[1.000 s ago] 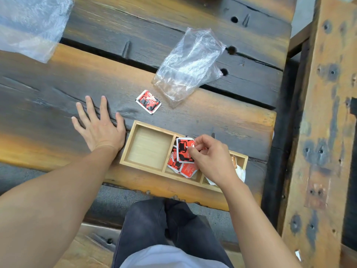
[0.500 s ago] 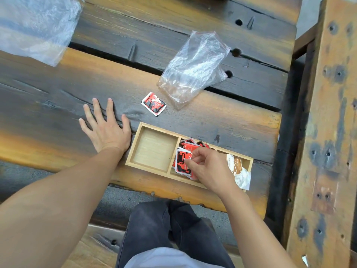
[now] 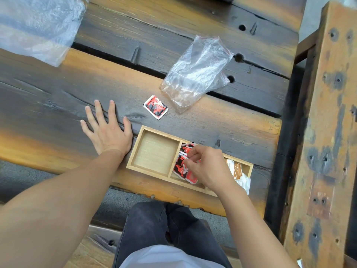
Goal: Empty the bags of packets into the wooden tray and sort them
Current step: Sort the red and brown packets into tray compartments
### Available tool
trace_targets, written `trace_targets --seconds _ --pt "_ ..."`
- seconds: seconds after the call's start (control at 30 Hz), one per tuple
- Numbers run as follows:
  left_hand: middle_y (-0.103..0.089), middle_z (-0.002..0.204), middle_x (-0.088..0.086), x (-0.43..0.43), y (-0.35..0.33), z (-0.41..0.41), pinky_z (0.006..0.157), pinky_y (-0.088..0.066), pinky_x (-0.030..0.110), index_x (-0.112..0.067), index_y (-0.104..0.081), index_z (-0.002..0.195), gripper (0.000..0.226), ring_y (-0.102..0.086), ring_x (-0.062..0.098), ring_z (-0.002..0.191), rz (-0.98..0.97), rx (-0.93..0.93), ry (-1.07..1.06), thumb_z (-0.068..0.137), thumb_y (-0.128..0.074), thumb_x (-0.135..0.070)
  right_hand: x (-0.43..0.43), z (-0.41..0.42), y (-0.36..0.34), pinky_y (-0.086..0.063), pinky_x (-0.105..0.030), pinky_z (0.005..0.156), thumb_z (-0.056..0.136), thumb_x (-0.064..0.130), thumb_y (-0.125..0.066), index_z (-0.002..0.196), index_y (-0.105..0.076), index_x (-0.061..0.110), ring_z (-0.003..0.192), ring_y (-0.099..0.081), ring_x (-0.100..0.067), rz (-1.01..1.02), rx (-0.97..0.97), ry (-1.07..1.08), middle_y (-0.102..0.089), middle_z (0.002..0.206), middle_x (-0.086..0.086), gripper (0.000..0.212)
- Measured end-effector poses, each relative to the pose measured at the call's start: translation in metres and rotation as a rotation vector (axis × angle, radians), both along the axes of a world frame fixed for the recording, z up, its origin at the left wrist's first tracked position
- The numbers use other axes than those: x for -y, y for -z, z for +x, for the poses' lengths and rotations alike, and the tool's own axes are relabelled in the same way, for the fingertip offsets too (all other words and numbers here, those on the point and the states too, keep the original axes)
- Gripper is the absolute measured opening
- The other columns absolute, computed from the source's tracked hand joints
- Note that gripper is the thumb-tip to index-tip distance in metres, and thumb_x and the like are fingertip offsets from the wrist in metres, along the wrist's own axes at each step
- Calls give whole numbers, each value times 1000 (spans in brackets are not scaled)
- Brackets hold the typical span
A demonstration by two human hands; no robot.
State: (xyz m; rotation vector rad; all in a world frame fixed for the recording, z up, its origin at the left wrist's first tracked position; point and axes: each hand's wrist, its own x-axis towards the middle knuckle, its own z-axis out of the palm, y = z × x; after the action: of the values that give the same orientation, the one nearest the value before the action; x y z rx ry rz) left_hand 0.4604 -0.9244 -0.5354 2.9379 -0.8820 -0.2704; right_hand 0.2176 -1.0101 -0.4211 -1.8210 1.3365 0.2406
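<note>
A wooden tray (image 3: 135,149) with three compartments lies near the table's front edge. Its left compartment holds nothing. Red-and-black packets (image 3: 180,165) are piled in the middle compartment, where my right hand (image 3: 208,165) has its fingers curled down, pinching one of them. White-and-brown packets (image 3: 236,169) sit in the right compartment, partly hidden by my wrist. One red-and-black packet (image 3: 155,107) lies loose on the table behind the tray. My left hand (image 3: 107,130) rests flat on the table, fingers spread, just left of the tray.
An empty clear bag (image 3: 197,72) lies behind the tray at the right. A second clear bag (image 3: 36,26) is at the far left corner. A rusty wooden beam (image 3: 328,132) runs along the right side. My knees are under the table's front edge.
My right hand has lowered the red-and-black packet from above the tray into the middle compartment's pile. The left hand has stayed flat on the table.
</note>
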Motion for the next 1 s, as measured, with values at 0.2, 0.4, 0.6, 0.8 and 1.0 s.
trace_targets --seconds 0.2,0.4,0.6,0.8,1.0 --pt "-10 167 8 0 0 0 120 -7 58 -32 -19 156 62 -4 32 153 3 0 -2 98 -27 -52 20 9 -8 -57 -23 55 90 16 -64 93 -70 17 53 -69 -8 -41 59 83 -73 81 7 6" --pt "-9 167 6 0 0 0 120 -8 58 -33 -19 157 62 -4 32 153 15 1 -6 98 -27 -51 43 46 -3 -59 -34 62 88 20 -63 93 -70 19 62 -68 -14 -86 103 56 -71 83 8 8" --pt "-9 167 5 1 1 1 119 -9 58 -33 -21 156 63 -4 31 153 25 1 -11 96 -28 -51 64 94 8 -52 -33 81 86 21 -63 109 -71 20 88 -60 -13 -122 97 -73 -73 93 7 24" --pt "-9 167 6 1 1 1 119 -9 58 -32 -21 156 64 -4 32 153 40 4 -3 96 -29 -51 68 136 27 -51 -36 72 83 17 -61 109 -70 18 93 -64 -31 -156 69 -173 -72 99 -8 27" --pt "-5 167 6 0 1 2 119 -9 59 -31 -19 157 64 -2 32 153 60 -10 0 96 -30 -51 62 156 42 -45 -39 73 91 19 -63 118 -61 12 100 -62 -36 -313 -117 -202 -55 121 -10 28"
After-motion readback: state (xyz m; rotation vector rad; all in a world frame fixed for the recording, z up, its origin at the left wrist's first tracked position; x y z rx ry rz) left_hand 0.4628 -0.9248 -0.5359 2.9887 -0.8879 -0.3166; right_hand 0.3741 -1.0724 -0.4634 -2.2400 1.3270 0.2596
